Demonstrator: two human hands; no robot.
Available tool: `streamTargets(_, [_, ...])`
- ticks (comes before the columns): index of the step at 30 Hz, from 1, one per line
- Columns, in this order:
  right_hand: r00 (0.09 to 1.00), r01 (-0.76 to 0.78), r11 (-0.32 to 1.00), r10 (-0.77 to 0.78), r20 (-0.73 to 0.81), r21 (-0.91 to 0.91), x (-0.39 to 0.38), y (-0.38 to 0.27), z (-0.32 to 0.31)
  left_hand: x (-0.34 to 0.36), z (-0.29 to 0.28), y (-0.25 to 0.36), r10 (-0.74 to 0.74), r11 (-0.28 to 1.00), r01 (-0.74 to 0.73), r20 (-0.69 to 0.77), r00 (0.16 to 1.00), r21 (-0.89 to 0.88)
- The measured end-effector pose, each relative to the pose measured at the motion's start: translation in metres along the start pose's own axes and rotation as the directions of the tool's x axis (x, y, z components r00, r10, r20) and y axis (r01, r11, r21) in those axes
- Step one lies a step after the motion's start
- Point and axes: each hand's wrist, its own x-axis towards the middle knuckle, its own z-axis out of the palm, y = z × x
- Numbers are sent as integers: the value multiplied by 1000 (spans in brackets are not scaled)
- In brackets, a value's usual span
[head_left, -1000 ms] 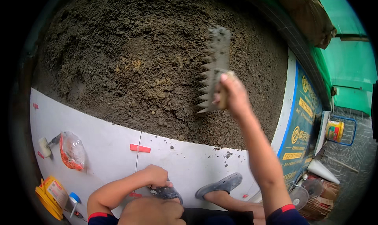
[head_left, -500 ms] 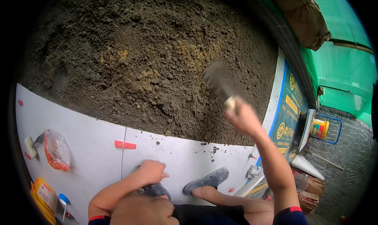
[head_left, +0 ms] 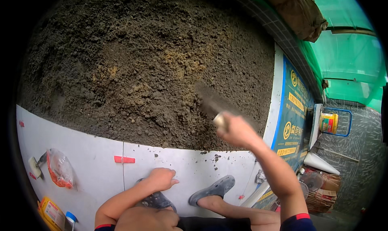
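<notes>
The trowel (head_left: 211, 105) gripped in my right hand (head_left: 238, 132) is just in from the mortar's (head_left: 121, 53) near edge, tiles (head_left: 91, 152) laid this side but the bed rough, uncovered, my left hand (head_left: 161, 179) (loosely curled, contents unclear) above my shoe (head_left: 157, 200).

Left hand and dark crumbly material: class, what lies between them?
In the head view, white tile with dark crumbs lies between the left hand and the crumbly material.
</notes>
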Motion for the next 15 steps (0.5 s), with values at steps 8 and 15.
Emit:
streamTargets(8, [996,-28,995,35,-77,92,103,-78,2,14,-8,7,-23,999,20,-76,997,-44])
streamTargets(15, [998,20,1000,-21,51,21,17,-26,-6,5,13,-9,-76,988,45,-206,976,-148])
